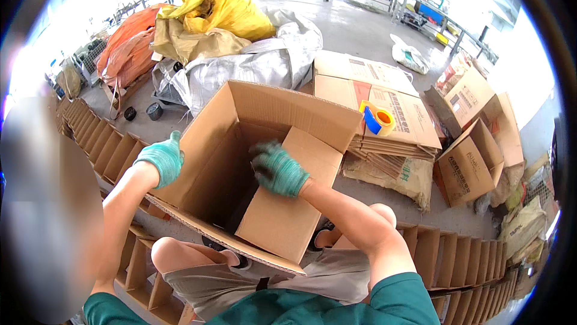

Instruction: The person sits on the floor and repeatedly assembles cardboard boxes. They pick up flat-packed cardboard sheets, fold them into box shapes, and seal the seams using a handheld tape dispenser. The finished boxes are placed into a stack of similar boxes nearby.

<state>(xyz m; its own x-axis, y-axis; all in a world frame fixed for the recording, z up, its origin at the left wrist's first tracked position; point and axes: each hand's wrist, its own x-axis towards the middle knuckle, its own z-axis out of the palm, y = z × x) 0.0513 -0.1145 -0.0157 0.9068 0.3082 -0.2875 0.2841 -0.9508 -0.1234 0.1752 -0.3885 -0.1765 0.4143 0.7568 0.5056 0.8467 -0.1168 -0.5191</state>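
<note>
A large open cardboard box [201, 165] stands tilted in front of my knees, its inside facing up. My left hand [161, 159], in a green knitted glove, grips the rim of its left wall; the thumb points up, and the other fingers are mostly hidden. Inside the box, a broad cardboard flap [291, 205] slopes along the right side. My right hand [279, 170], also gloved in green with dark-smudged fingertips, lies on this flap. Its fingers are slightly bent and apart, reaching past the flap's inner edge, and somewhat blurred.
Flattened cartons [390, 102] are stacked at the right, with a blue-and-yellow tape roll [377, 119] on top. Open boxes [469, 162] stand farther right. Cardboard dividers [457, 256] line both sides. Beyond the box lie white sacks [246, 66], a yellow sack [234, 12] and an orange sack [129, 45].
</note>
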